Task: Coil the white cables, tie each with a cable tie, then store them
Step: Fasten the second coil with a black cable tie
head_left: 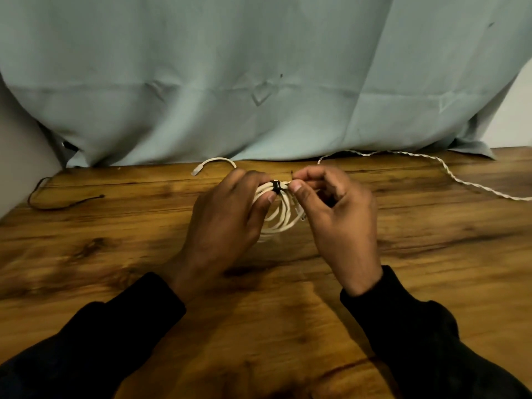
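Observation:
A coiled white cable point(280, 216) hangs between both hands above the wooden table point(115, 240). A black cable tie point(276, 187) is wrapped round the top of the coil. My left hand point(227, 214) grips the coil's left side, thumb just below the tie. My right hand point(336, 217) pinches the tie's thin free end beside the wrap with thumb and forefinger. The cable's loose end with its white plug point(214, 164) curves out behind my left hand. A second, twisted white cable point(449, 172) lies uncoiled on the table at the back right.
Another black cable tie point(62, 204) lies on the table at the far left. A pale green cloth point(259, 82) hangs along the back edge of the table. My black sleeves point(431, 341) cover the near part of the table.

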